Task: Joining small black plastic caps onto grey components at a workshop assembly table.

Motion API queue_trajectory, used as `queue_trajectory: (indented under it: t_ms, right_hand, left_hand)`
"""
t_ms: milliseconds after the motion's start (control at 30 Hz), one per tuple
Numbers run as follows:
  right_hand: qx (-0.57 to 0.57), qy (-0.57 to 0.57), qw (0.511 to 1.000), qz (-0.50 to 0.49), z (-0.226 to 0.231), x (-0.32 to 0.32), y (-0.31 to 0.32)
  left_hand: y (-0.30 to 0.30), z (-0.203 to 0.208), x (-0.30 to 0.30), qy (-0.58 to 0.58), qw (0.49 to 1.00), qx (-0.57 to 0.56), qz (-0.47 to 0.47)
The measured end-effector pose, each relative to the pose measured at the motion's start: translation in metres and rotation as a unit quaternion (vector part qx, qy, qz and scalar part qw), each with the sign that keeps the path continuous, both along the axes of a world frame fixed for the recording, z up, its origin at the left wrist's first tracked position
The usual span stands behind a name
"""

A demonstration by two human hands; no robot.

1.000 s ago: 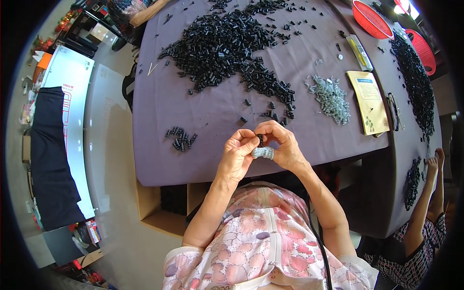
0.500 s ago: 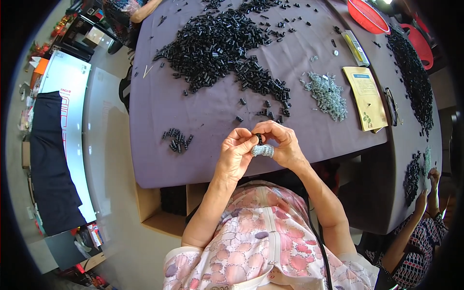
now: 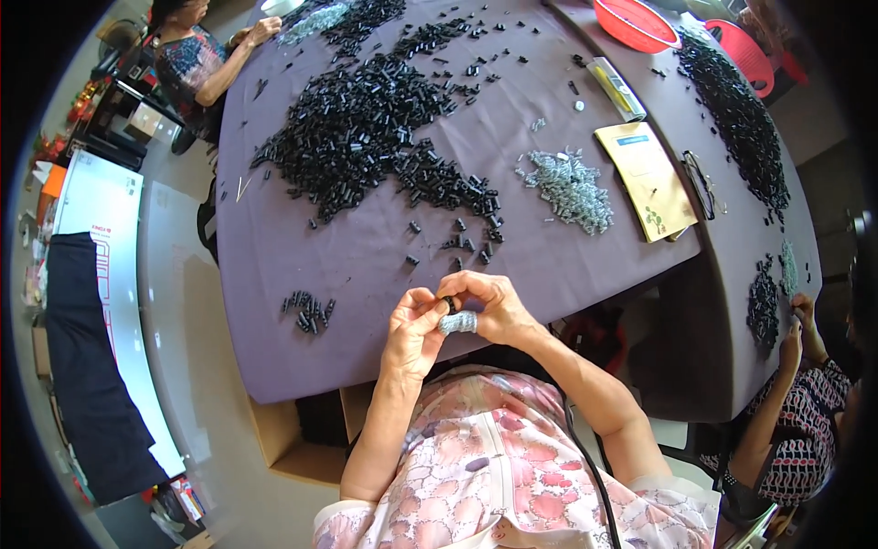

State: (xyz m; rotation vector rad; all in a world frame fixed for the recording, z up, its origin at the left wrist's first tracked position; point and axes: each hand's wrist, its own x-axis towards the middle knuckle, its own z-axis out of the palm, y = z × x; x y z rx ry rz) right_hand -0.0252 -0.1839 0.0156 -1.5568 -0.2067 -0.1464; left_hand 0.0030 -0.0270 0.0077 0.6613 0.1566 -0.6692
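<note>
- Step in hand: fine two-handed fingertip work on one small black part (image 3: 449, 303); whether anything is joined to it cannot be told.
- Location: the part sits between both hands, over the near side of the table (image 3: 265, 242).
- Left hand (image 3: 412, 337): drawn to a pinch, thumb and fingertips gripping the part.
- Right hand (image 3: 499, 309): fingers curled to a pinch on the same part; a grey ribbed covering (image 3: 458, 323) appears to sit on its thumb.
- Next move: judged to call for a light, steady pinch from both hands, the part being small and largely hidden.
- Surface: purple-grey cloth; large black heap (image 3: 347, 128) toward the far side, small black cluster (image 3: 308, 312) near left, clear pile (image 3: 569, 194) to the right, beside a yellow booklet (image 3: 645, 183).
- Far right: red basket (image 3: 637, 25).
- Room: one co-worker's hand (image 3: 265, 30) far left, another person's forearm (image 3: 777, 389) near right; black cloth (image 3: 96, 366) draped over a white panel (image 3: 101, 203) at left.
</note>
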Motion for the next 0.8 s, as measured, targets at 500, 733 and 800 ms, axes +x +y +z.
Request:
queue_trajectory:
  t_ms: [500,733,800]
  right_hand:
    - [0.013,0.058,0.998,0.015,-0.009,-0.001,0.004]
    - [-0.17,0.009,0.984,-0.043,0.018,-0.015,-0.011]
    - [-0.179,-0.01,0.979,-0.097,0.012,-0.016,-0.028]
  left_hand:
    - [0.005,0.005,0.004,0.034,0.999,0.022,-0.008]
    - [0.041,0.012,0.015,-0.171,0.928,0.321,0.085]
    - [0.06,0.008,0.02,-0.286,0.818,0.475,0.152]
